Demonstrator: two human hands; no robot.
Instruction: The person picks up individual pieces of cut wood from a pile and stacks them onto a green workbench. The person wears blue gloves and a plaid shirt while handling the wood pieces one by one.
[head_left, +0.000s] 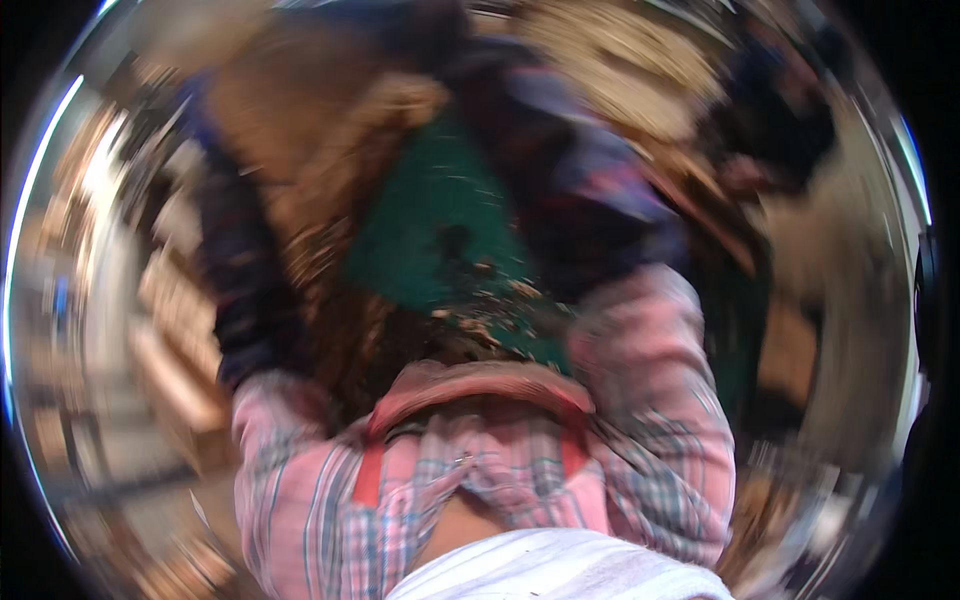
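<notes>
Motion blur smears most of the picture. Both my arms reach forward in pink plaid sleeves with dark patterned sleeve covers. At the far left, my left hand is a dark blue smear beside the edge of a wide brown, board-like piece. My right arm crosses over toward the top middle, where my right hand blurs into dark blue near the far side of that piece. Whether either hand grips it, I cannot tell. Below lies a green surface scattered with wood chips.
At the upper right is a pale stack of wood-like sheets. A person in dark clothes is beyond it at the right. Long wooden pieces lie to my left. A red apron edge shows at my chest.
</notes>
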